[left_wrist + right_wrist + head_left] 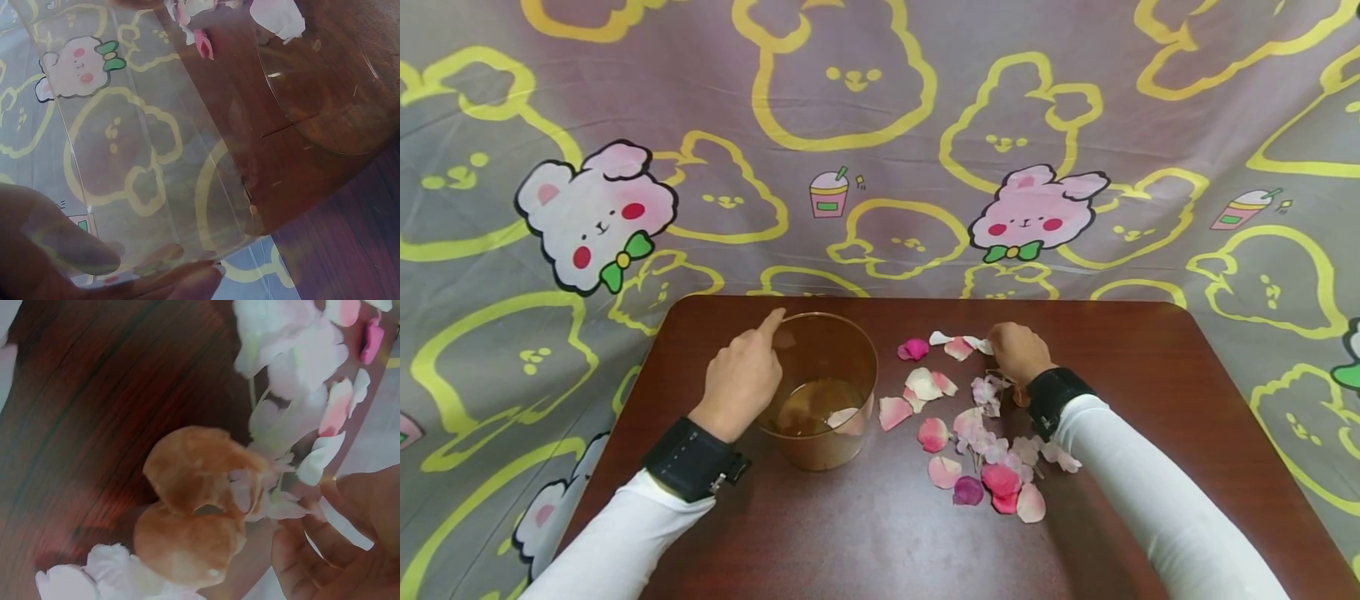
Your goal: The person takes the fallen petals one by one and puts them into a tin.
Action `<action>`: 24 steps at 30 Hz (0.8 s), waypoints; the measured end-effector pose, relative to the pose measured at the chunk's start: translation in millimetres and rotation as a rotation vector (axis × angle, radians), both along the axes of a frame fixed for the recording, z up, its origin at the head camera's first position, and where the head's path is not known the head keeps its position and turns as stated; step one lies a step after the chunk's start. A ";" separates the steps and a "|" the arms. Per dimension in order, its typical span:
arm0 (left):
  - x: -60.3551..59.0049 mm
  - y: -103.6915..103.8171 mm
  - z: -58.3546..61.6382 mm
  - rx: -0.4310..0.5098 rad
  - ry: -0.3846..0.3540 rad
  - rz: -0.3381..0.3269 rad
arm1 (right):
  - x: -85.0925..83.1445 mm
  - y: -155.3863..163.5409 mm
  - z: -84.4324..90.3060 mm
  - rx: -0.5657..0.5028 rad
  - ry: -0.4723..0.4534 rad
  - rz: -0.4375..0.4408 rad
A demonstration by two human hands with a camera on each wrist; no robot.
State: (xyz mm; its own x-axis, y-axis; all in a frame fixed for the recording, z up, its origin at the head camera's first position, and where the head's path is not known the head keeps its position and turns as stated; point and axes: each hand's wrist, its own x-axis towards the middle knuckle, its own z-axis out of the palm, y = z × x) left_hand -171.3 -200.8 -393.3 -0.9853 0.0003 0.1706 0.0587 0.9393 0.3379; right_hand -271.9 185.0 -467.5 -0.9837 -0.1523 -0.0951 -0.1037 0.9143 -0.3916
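A clear plastic bucket (820, 450) stands on the table left of the middle. My left hand (741, 379) grips its far-left rim, with the thumb (94, 253) and fingers on the wall in the left wrist view. A pale petal (842, 417) shows through its wall near the base. My right hand (1021, 352) is low at the back right, its fingertips pinching the edge of a pale pink blossom (284, 503). Close by lie a white petal (320, 459) and two orange-brown petals (187, 544), partly under the wrist in the head view.
Loose petals in pink, white and purple (967, 491) are scattered right of the bucket, among pale pink blossoms (992, 450) on thin stems. A magenta petal (913, 349) lies toward the back. A printed cloth (895, 183) hangs behind the brown table (865, 550).
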 end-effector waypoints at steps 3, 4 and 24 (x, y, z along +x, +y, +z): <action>-0.1 0.3 0.5 -0.001 -0.004 0.003 | -1.0 0.7 -1.6 0.000 -0.020 0.009; 0.0 0.3 0.7 -0.001 -0.006 0.004 | -1.2 0.5 -2.0 -0.001 -0.025 0.010; 0.4 -0.3 -0.7 0.000 0.006 -0.001 | -5.1 -9.3 -11.7 0.114 -0.024 0.033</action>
State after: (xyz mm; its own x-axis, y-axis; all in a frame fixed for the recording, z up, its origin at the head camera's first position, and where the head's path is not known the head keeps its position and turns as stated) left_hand -171.0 -201.1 -394.0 -0.9843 0.0010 0.1767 0.0616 0.9392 0.3379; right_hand -277.0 175.7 -479.2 -0.9756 -0.1715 -0.1372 -0.1263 0.9492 -0.2881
